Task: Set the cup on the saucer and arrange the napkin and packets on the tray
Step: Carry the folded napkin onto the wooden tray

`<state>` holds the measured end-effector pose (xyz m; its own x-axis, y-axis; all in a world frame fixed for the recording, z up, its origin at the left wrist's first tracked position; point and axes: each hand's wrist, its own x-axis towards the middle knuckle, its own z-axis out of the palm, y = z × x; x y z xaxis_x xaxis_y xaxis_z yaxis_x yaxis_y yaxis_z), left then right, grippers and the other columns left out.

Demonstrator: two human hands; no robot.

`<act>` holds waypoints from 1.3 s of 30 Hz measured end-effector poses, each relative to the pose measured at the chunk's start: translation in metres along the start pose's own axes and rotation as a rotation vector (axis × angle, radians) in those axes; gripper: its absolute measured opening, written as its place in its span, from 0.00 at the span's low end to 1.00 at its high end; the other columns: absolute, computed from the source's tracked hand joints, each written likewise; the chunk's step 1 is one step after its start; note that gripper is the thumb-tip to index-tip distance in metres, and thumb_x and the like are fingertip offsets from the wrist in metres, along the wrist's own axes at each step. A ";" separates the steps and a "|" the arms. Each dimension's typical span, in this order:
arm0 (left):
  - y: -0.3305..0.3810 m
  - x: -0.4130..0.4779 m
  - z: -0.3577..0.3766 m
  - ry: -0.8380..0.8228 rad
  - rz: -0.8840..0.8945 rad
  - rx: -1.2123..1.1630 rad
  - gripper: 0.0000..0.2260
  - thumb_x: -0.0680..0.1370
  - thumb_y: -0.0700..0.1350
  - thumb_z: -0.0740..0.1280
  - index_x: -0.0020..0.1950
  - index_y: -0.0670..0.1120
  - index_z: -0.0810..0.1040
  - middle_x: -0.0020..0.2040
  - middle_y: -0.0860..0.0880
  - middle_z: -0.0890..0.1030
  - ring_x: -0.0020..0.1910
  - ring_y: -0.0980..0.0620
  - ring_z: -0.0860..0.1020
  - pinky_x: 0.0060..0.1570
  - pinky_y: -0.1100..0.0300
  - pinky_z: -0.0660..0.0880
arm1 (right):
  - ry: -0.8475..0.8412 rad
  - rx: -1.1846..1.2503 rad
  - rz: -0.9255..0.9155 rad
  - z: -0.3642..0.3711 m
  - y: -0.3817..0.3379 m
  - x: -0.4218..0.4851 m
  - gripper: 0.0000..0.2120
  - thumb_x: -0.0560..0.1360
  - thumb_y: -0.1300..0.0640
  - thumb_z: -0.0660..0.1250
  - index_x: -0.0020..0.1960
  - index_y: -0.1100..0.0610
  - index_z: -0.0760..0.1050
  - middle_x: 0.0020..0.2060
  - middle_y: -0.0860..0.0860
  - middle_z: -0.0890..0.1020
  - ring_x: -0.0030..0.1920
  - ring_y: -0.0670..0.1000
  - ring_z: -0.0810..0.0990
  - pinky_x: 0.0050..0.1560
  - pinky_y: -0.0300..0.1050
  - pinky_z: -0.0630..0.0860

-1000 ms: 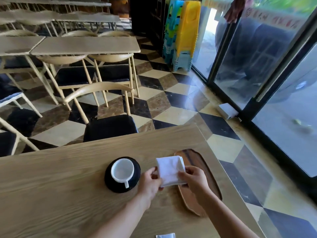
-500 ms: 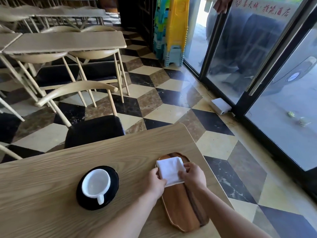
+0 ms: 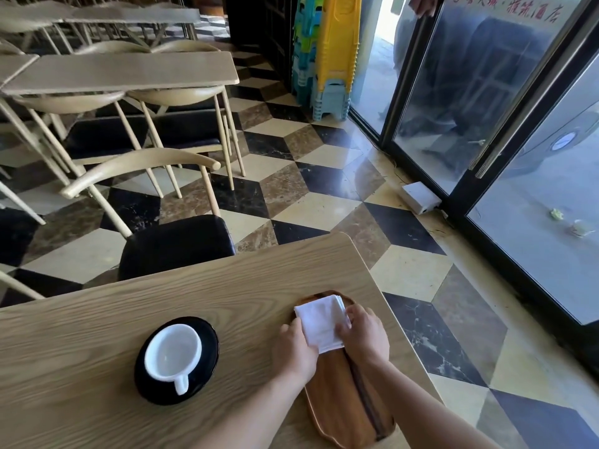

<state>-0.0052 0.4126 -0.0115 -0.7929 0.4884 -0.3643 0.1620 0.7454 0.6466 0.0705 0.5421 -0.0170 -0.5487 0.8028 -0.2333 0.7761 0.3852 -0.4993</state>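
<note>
I see napkin (image 3: 322, 323) flat on far end of tray (image 3: 343, 400), left hand (image 3: 296, 348) and right hand (image 3: 364, 335) pinching its edges. Cup (image 3: 173, 353) on saucer (image 3: 207, 338), left of tray, on counter (image 3: 97, 319).

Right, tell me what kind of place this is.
Probably a cafe or small restaurant: rows of matching tables and chairs, stacked plastic stools by glass doors.

Red Chinese lettering (blurred) on glass door (image 3: 486, 92)
</note>
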 end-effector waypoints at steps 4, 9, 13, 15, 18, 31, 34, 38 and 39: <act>-0.010 -0.009 -0.007 0.044 0.023 -0.113 0.25 0.73 0.45 0.70 0.70 0.49 0.70 0.55 0.51 0.72 0.56 0.48 0.76 0.57 0.57 0.73 | 0.047 -0.020 -0.023 -0.002 0.000 -0.008 0.12 0.75 0.50 0.66 0.57 0.50 0.74 0.54 0.49 0.76 0.58 0.53 0.71 0.51 0.48 0.73; -0.039 -0.029 -0.038 0.071 0.079 -0.131 0.21 0.73 0.43 0.70 0.66 0.51 0.75 0.52 0.53 0.74 0.45 0.55 0.79 0.50 0.59 0.76 | 0.092 0.004 -0.100 -0.001 -0.004 -0.028 0.17 0.75 0.55 0.68 0.63 0.51 0.75 0.57 0.50 0.77 0.61 0.54 0.72 0.56 0.48 0.73; -0.065 -0.050 -0.067 0.091 0.140 -0.136 0.17 0.74 0.39 0.69 0.62 0.49 0.78 0.51 0.52 0.76 0.45 0.54 0.79 0.51 0.56 0.77 | 0.137 -0.004 -0.198 0.003 -0.015 -0.053 0.14 0.75 0.56 0.69 0.60 0.52 0.78 0.56 0.48 0.78 0.58 0.53 0.74 0.53 0.48 0.75; -0.081 -0.063 -0.080 0.115 0.200 -0.124 0.16 0.74 0.38 0.69 0.60 0.49 0.79 0.50 0.53 0.77 0.44 0.56 0.79 0.51 0.57 0.77 | 0.138 0.008 -0.241 0.006 -0.022 -0.064 0.13 0.75 0.57 0.70 0.59 0.50 0.79 0.54 0.47 0.79 0.55 0.52 0.76 0.51 0.48 0.76; -0.111 -0.084 -0.100 0.182 0.256 -0.103 0.13 0.73 0.36 0.69 0.55 0.50 0.81 0.48 0.55 0.77 0.43 0.59 0.78 0.49 0.61 0.77 | 0.084 0.103 -0.257 0.018 -0.034 -0.083 0.11 0.74 0.57 0.70 0.56 0.48 0.79 0.51 0.43 0.79 0.51 0.50 0.79 0.46 0.45 0.75; -0.256 -0.176 -0.156 0.629 -0.005 0.023 0.07 0.67 0.38 0.67 0.42 0.44 0.83 0.40 0.48 0.81 0.38 0.44 0.79 0.44 0.51 0.75 | -0.251 -0.009 -0.518 0.085 -0.056 -0.185 0.11 0.70 0.53 0.72 0.52 0.46 0.79 0.40 0.41 0.77 0.39 0.43 0.77 0.42 0.41 0.76; -0.291 -0.197 -0.163 0.621 -0.145 0.192 0.13 0.66 0.46 0.65 0.45 0.45 0.84 0.45 0.44 0.80 0.45 0.39 0.79 0.44 0.47 0.74 | -0.349 -0.125 -0.554 0.092 -0.046 -0.206 0.12 0.69 0.51 0.71 0.52 0.44 0.77 0.41 0.40 0.75 0.40 0.41 0.74 0.40 0.42 0.77; -0.325 -0.210 -0.167 0.456 -0.480 0.298 0.23 0.64 0.46 0.78 0.57 0.43 0.81 0.59 0.39 0.76 0.57 0.35 0.74 0.47 0.39 0.72 | -0.431 -0.262 -0.546 0.095 -0.039 -0.220 0.15 0.64 0.51 0.67 0.51 0.44 0.74 0.43 0.40 0.74 0.45 0.43 0.75 0.39 0.40 0.77; -0.329 -0.212 -0.169 0.428 -0.543 0.296 0.25 0.65 0.48 0.77 0.61 0.44 0.80 0.61 0.40 0.74 0.59 0.35 0.72 0.50 0.39 0.72 | -0.451 -0.269 -0.548 0.096 -0.038 -0.222 0.16 0.63 0.53 0.64 0.50 0.45 0.74 0.44 0.41 0.74 0.45 0.44 0.76 0.38 0.41 0.77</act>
<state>0.0108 -0.0129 -0.0340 -0.9557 -0.1563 -0.2494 -0.2133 0.9517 0.2208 0.1329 0.3055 -0.0262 -0.9066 0.2231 -0.3582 0.3735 0.8192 -0.4351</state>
